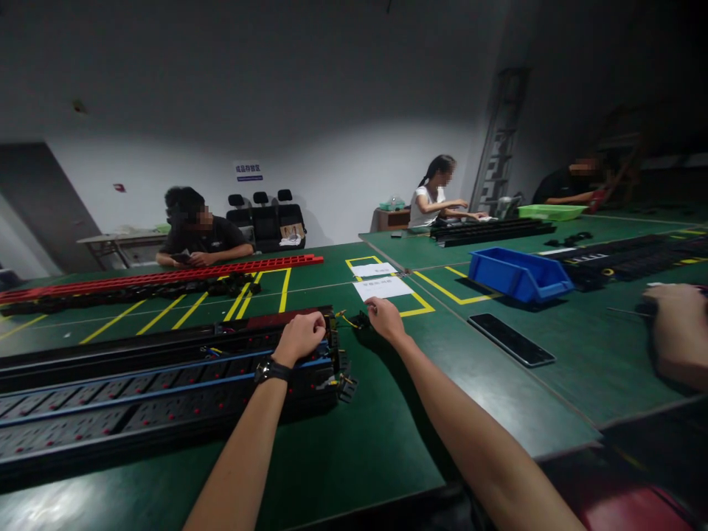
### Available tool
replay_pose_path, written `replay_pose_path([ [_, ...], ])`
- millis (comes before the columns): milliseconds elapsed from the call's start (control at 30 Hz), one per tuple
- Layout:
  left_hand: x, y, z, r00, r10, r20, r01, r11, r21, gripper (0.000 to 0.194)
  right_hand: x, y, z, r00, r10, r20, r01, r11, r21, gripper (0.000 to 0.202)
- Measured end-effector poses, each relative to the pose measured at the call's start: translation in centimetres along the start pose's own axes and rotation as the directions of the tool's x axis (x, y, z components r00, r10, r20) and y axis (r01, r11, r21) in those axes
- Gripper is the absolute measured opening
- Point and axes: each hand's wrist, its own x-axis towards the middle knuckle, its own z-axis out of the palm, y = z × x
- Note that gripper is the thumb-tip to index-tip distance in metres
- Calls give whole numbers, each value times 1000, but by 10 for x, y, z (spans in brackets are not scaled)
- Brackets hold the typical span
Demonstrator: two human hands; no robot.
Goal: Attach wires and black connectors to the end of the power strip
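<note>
Long black rails (221, 398) with blue edge strips, red dots and slotted inner faces lie side by side on the green table. My left hand (302, 335), with a black watch (271, 370) on its wrist, rests over their right end, fingers curled; what they grip is hidden. Just right of the rail ends, my right hand (386, 318) is closed at a small black connector (361, 321). A short yellow wire (348, 322) runs from there toward the rail end. Small black end pieces (347, 385) stick out at the near rail's tip.
A phone (512, 339) and a blue bin (520, 274) are to the right. Paper sheets (383, 287) lie ahead, red rails (166, 278) far left. Another person's hand (680, 324) holds a thin tool at right; people sit across the tables.
</note>
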Motion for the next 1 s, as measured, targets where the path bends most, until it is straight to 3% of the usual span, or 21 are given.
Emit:
replay_pose_path([
  [167,1,0,-1,1000,6,14,-6,1000,-1,19,-2,-8,-5,994,-80,75,81,997,0,31],
  [333,1,1,-1,1000,3,16,-3,1000,-3,20,-5,-15,-8,985,-121,121,136,982,-128,23],
  [467,1,-1,0,1000,12,11,-12,1000,-1,19,-6,-10,-5,989,-92,115,111,978,-177,22],
  [700,1,-1,0,1000,25,9,-25,1000,-3,19,-6,-1,1,991,65,118,-52,993,-109,27],
  [800,0,0,-1,1000,21,13,-21,1000,-1,19,-8,-3,2,991,56,122,-43,993,-112,31],
  [1000,0,1,-1,1000,15,14,-15,1000,8,19,-7,-3,7,995,-4,101,22,984,-177,14],
])
